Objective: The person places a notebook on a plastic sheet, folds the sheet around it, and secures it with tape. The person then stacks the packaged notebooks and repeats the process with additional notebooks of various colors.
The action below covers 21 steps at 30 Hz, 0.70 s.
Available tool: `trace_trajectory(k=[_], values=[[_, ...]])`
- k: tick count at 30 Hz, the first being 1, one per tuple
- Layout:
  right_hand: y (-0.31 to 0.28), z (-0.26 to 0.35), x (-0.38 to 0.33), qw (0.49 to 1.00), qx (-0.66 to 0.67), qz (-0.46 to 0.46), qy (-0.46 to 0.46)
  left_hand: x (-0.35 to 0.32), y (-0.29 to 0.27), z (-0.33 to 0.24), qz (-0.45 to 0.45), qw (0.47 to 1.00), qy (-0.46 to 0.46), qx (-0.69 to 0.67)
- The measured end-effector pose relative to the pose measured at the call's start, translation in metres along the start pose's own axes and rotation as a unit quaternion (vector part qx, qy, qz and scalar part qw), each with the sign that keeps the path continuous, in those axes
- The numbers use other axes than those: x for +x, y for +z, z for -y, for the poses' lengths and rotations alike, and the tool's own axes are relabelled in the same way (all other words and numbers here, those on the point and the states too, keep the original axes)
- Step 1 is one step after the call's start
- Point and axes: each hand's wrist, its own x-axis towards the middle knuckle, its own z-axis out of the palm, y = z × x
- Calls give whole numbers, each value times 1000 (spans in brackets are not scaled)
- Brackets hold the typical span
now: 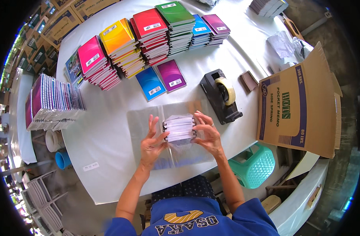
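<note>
A short stack of small spiral notebooks (180,129) stands between my hands, white page edges upward and dark coils at its ends. Clear plastic film shows around it. My left hand (151,143) presses thumb and fingers to the stack's left end. At the right end, my right hand (208,135) grips with its thumb below and fingers above. Under the stack lies a flat clear plastic sheet (138,122). Beyond it are a blue notebook (150,83) and a purple notebook (171,76), side by side. A black tape dispenser (216,94) with a tape roll sits to the right.
Several colour-sorted piles of notebooks, such as the yellow pile (118,35), line the far side of the white table (109,149). A wrapped notebook pile (56,100) stands left. At right are an open cardboard box (296,106) and a green plastic stool (255,167).
</note>
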Motion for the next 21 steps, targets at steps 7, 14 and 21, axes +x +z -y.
trace_trajectory(k=[7, 14, 21], values=[[16, 5, 5, 991, -131, -1, -3, 32, -9, -36, 64, 960, 88, 257], [20, 36, 28, 987, -139, 20, 74, 49, -9, -53, 101, 922, 99, 361], [13, 39, 50, 964, -255, 43, 69, 74, -11, -42, 83, 967, 86, 225]])
